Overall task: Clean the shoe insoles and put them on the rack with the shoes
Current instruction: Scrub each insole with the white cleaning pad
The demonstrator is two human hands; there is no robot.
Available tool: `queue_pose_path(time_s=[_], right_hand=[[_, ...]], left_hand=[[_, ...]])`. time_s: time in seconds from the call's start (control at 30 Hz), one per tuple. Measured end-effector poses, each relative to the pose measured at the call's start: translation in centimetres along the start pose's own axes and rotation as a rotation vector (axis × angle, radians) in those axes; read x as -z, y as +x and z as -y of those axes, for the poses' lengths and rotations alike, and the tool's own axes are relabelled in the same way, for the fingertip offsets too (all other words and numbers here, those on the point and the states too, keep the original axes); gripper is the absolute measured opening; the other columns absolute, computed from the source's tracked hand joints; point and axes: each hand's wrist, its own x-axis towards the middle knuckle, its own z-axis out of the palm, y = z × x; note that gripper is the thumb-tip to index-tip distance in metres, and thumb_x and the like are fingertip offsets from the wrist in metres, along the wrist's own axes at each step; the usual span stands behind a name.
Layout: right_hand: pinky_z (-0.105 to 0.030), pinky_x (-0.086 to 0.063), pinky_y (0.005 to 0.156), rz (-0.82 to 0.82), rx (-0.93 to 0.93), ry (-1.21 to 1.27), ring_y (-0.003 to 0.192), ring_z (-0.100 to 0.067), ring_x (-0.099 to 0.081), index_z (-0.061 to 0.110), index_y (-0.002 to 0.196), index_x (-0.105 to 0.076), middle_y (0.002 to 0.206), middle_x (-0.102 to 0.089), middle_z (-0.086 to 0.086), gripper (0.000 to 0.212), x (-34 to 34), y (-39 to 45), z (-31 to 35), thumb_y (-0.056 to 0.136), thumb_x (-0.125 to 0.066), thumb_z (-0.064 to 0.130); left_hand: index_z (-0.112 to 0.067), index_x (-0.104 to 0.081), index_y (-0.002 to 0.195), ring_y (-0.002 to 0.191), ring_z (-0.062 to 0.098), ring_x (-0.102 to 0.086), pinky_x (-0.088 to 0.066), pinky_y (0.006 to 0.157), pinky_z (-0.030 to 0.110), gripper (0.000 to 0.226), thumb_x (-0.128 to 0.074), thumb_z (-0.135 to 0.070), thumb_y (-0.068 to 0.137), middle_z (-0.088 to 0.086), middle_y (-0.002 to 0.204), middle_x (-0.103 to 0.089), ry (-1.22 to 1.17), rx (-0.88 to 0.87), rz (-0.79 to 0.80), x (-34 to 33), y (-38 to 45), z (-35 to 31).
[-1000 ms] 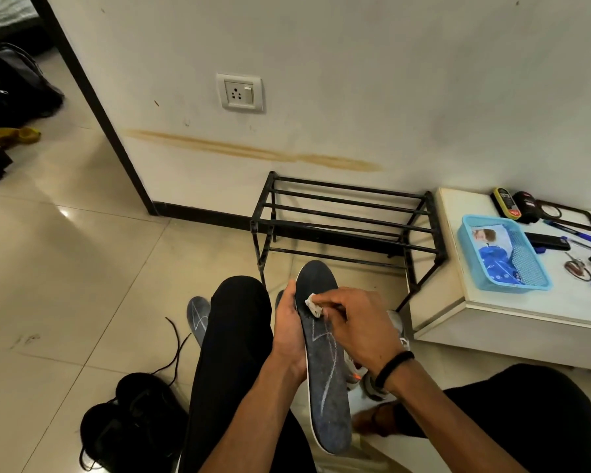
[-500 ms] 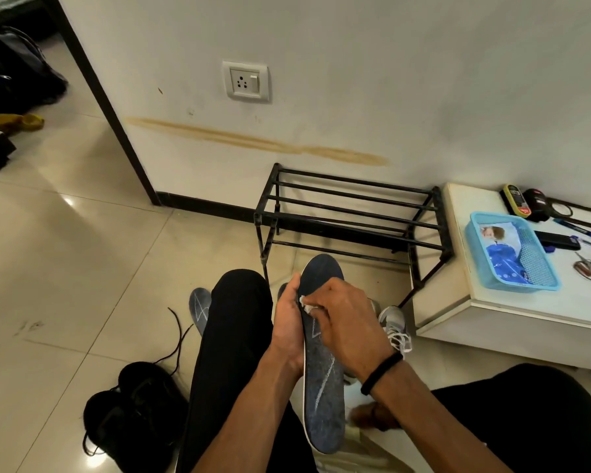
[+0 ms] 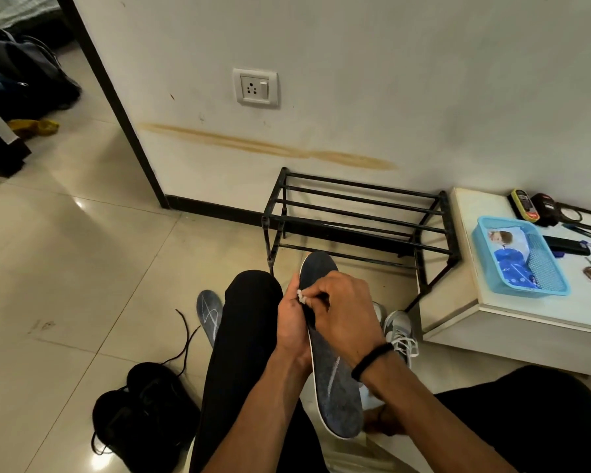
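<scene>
Black trousers cover the person's knees at the bottom of the view, and over them the left hand [image 3: 292,331] grips a long dark grey insole with a white rim [image 3: 335,380] by its left edge, toe end pointing away. The right hand [image 3: 345,312], a black band on its wrist, lies across the insole's upper half and pinches a small white wad of tissue [image 3: 301,297] against the insole's left edge, just beside the left thumb. A second dark grey insole [image 3: 209,314] lies on the beige tiled floor [image 3: 65,285] left of the left knee, near a pair of black shoes [image 3: 144,411]. A grey lace-up sneaker [image 3: 398,331] sits right of the hands. Farther off, a black metal-bar shoe rack [image 3: 355,220] stands against the wall, beside a white low table [image 3: 512,322] carrying a blue plastic basket [image 3: 485,233].
</scene>
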Motion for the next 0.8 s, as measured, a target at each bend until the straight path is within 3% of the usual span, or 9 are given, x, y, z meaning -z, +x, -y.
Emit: queue_pose_path(time_s=[0.2, 0.33, 0.43, 0.53, 0.63, 0.7, 0.8], right_hand=[[-0.022, -0.049, 0.096, 0.187, -0.038, 0.044, 0.076, 0.006, -0.055, 0.024, 0.092, -0.081, 0.078, -0.064, 0.023, 0.011, 2.2, -1.1, -0.2, 0.082, -0.081, 0.019], [-0.029, -0.051, 0.095, 0.107, -0.029, 0.022, 0.082, -0.004, -0.062, 0.023, 0.09, -0.081, 0.088, -0.074, 0.008, 0.009, 1.3, -0.7, -0.1, 0.084, -0.079, 0.018], [-0.026, -0.056, 0.082, 0.016, -0.056, 0.034, 0.078, -0.004, -0.065, 0.021, 0.088, -0.081, 0.086, -0.076, 0.007, 0.008, 0.8, 0.6, -0.2, 0.084, -0.079, 0.015], [-0.022, -0.054, 0.084, 0.054, -0.057, 0.032, 0.078, -0.004, -0.065, 0.022, 0.088, -0.081, 0.086, -0.076, 0.007, 0.007, 0.9, 0.3, -0.1, 0.084, -0.079, 0.016], [-0.024, -0.054, 0.087, 0.151, -0.043, -0.031, 0.086, -0.007, -0.065, 0.027, 0.091, -0.08, 0.093, -0.073, 0.009, 0.009, 0.9, -1.5, -0.1, 0.087, -0.076, 0.02], [-0.027, -0.055, 0.085, 0.125, -0.036, -0.059, 0.086, -0.009, -0.064, 0.027, 0.09, -0.08, 0.093, -0.071, 0.009, 0.01, 0.6, -1.7, -0.3, 0.088, -0.074, 0.019], [-0.03, -0.052, 0.089, 0.045, -0.014, -0.115, 0.083, -0.01, -0.062, 0.025, 0.089, -0.079, 0.09, -0.07, 0.007, 0.014, 0.1, -0.3, -0.4, 0.091, -0.068, 0.016]], left_hand=[[-0.004, -0.078, 0.106, 0.103, 0.027, -0.069, -0.054, 0.097, 0.037, 0.055, -0.046, -0.049, 0.098, 0.018, 0.113, -0.069, 0.018, 0.035, 0.061, -0.8, -0.5, -0.2], [0.001, -0.072, 0.117, 0.098, 0.027, -0.073, -0.06, 0.088, 0.035, 0.059, -0.038, -0.045, 0.106, 0.02, 0.113, -0.07, 0.049, -0.018, 0.009, -0.8, -0.4, 0.1], [-0.005, -0.076, 0.107, 0.095, 0.025, -0.075, -0.062, 0.082, 0.032, 0.055, -0.038, -0.043, 0.108, 0.018, 0.108, -0.073, 0.028, -0.043, -0.031, -0.5, 0.3, 0.3], [-0.004, -0.077, 0.107, 0.098, 0.025, -0.073, -0.06, 0.085, 0.033, 0.055, -0.039, -0.044, 0.107, 0.018, 0.11, -0.072, 0.039, -0.033, -0.031, -0.6, 0.4, -0.2], [-0.006, -0.08, 0.107, 0.115, 0.029, -0.06, -0.052, 0.099, 0.036, 0.062, -0.037, -0.05, 0.104, 0.022, 0.127, -0.063, 0.055, 0.03, 0.015, -0.9, 0.0, -0.6], [-0.005, -0.078, 0.112, 0.118, 0.03, -0.06, -0.05, 0.103, 0.037, 0.065, -0.035, -0.053, 0.105, 0.023, 0.132, -0.062, 0.056, 0.032, 0.021, -1.0, -0.1, -0.4], [-0.003, -0.074, 0.113, 0.103, 0.025, -0.07, -0.058, 0.092, 0.033, 0.06, -0.034, -0.047, 0.108, 0.018, 0.114, -0.07, 0.026, -0.025, 0.037, -1.1, -0.3, 0.1]])
